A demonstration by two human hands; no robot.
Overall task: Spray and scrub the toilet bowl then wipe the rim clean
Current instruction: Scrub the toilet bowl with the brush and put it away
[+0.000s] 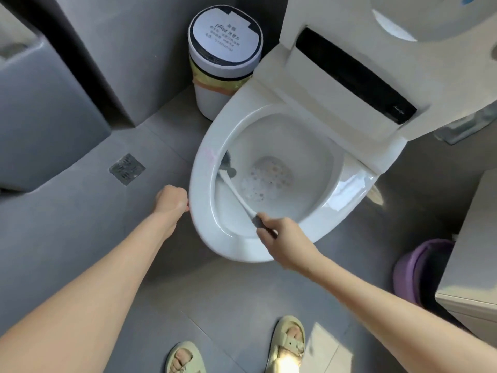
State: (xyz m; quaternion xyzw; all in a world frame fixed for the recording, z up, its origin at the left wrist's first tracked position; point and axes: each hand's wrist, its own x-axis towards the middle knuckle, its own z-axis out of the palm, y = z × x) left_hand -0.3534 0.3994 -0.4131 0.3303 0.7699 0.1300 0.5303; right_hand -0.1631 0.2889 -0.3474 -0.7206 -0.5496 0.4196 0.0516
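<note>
The white toilet (347, 195) stands open with its lid and seat raised, foamy water at the bottom of the bowl. A pink smear marks the rim (208, 154) on the left. My right hand (285, 242) grips the dark handle of a white toilet brush (236, 192). The brush's grey head presses against the bowl's inner left wall, just under the rim. My left hand (172, 201) is curled into a fist at the outer left edge of the rim, touching it, with nothing visible in it.
A white lidded trash bin (224, 63) with a yellow bag stands behind the toilet on the left. A floor drain (127, 169) is on the grey tiles. A purple basin (422, 270) and a white cabinet (473, 251) are at the right. My sandalled feet are below.
</note>
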